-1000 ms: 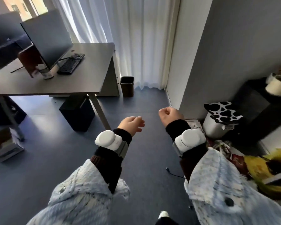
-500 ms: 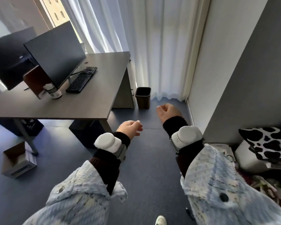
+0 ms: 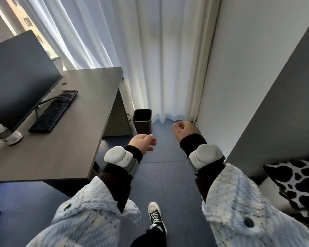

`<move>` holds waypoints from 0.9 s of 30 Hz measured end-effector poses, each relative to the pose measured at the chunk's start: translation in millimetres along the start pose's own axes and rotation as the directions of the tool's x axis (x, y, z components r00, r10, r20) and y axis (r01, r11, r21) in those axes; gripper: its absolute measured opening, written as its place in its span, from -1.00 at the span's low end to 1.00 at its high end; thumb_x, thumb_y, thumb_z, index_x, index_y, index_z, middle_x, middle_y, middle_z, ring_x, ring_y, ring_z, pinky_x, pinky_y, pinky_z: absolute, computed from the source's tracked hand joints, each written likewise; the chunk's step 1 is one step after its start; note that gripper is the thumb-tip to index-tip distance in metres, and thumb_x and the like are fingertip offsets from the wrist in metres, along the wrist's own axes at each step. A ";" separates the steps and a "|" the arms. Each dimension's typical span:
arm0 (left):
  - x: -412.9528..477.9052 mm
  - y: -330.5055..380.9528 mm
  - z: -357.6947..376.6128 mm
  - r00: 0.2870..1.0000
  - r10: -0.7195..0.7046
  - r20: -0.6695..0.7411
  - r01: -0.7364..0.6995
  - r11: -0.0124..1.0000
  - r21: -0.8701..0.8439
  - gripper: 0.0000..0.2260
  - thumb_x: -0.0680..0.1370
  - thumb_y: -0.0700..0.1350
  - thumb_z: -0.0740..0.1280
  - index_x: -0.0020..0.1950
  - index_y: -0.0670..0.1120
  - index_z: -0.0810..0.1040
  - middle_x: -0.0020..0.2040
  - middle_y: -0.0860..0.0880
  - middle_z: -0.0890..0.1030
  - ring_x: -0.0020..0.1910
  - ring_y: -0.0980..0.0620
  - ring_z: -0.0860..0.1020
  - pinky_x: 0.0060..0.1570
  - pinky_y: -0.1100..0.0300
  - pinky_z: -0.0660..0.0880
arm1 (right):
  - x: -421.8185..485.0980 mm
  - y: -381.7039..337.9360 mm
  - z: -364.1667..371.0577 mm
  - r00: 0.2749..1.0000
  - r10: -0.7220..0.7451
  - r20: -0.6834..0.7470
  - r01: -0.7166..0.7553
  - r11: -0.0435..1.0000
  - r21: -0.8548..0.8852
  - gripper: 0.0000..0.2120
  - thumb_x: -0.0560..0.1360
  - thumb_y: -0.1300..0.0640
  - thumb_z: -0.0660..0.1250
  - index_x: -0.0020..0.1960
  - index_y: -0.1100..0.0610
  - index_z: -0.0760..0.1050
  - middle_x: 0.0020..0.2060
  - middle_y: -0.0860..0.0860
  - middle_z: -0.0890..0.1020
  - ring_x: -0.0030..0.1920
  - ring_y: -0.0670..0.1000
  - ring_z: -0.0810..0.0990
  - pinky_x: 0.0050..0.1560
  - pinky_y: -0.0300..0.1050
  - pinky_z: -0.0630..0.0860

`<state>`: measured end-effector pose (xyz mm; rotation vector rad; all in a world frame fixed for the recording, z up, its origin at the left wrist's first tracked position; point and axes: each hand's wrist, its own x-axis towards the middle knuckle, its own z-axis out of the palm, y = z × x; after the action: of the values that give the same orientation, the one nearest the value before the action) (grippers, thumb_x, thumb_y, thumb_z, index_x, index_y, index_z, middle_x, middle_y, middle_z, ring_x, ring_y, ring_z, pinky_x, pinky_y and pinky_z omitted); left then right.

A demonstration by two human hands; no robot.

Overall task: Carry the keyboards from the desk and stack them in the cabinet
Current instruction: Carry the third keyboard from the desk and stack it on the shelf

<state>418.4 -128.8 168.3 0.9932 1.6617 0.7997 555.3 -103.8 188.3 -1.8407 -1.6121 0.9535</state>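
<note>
Since the last frame: desk [image 3: 64,154] and black keyboard [image 3: 53,111] loom larger and nearer on the left as the person walks up; both arms ride ahead as before.
Keyboard: lies flat on the desk, its far end tucked under the monitor [image 3: 20,82], against the stand's foot; untouched.
Left hand [image 3: 142,142]: loosely curled, fingers half closed, empty, over the floor just past the desk's corner.
Right hand [image 3: 185,129]: closed into a loose fist around nothing, near the wall.
Likely snag: lifting the keyboard straight up could catch the stand and rock the monitor; any cable cannot be made out.
Nearby hazard: small white bottle [image 3: 11,138] stands near the keyboard's close end; a sweeping reach could tip it.
Underfoot: waste bin [image 3: 142,122] beside the desk, a trip risk.
</note>
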 end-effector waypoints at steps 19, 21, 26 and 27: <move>332.9 100.3 -197.9 0.969 -0.120 -0.217 0.077 0.977 -0.199 -0.68 0.64 -0.17 0.08 0.23 -0.31 0.50 -0.10 -0.08 0.52 -0.31 0.13 0.44 -0.68 0.54 0.32 | 357.3 -211.0 131.1 0.972 -0.163 0.169 0.176 0.982 -0.063 -0.68 0.57 0.06 0.17 0.20 0.21 0.51 0.17 0.12 0.61 0.21 0.15 0.53 0.17 -0.13 0.41; 354.7 93.1 -231.1 0.943 -0.169 -0.287 0.097 0.964 -0.248 -0.75 0.64 -0.18 0.07 0.06 -0.24 0.52 -0.19 -0.05 0.50 -0.33 0.12 0.43 -0.71 0.52 0.29 | 383.4 -238.4 162.3 0.950 -0.205 0.237 0.226 0.972 -0.063 -0.67 0.57 0.06 0.16 0.22 0.20 0.51 0.17 0.10 0.61 0.20 0.13 0.53 0.14 -0.15 0.41; 415.9 74.3 -315.4 0.825 -0.308 -0.475 0.172 0.936 -0.308 -0.68 0.64 -0.13 0.05 -0.28 -0.07 0.42 -0.27 0.03 0.49 -0.36 0.10 0.44 -0.56 0.35 0.35 | 451.4 -308.0 252.1 0.846 -0.305 0.438 0.369 0.927 -0.066 -0.67 0.56 0.05 0.16 0.19 0.20 0.51 0.13 0.13 0.62 0.16 0.14 0.56 0.02 -0.19 0.37; 427.5 71.6 -330.0 0.792 -0.349 -0.501 0.185 0.919 -0.348 -0.68 0.64 -0.12 0.06 -0.29 -0.07 0.43 -0.27 0.04 0.50 -0.37 0.09 0.44 -0.56 0.35 0.35 | 463.3 -322.0 269.3 0.819 -0.320 0.476 0.398 0.914 -0.072 -0.68 0.56 0.05 0.16 0.18 0.20 0.51 0.12 0.13 0.63 0.15 0.14 0.56 0.01 -0.19 0.37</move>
<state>49.1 271.1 145.6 0.3068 2.0464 1.1631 166.8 386.0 185.7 -1.3827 -2.2924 1.1553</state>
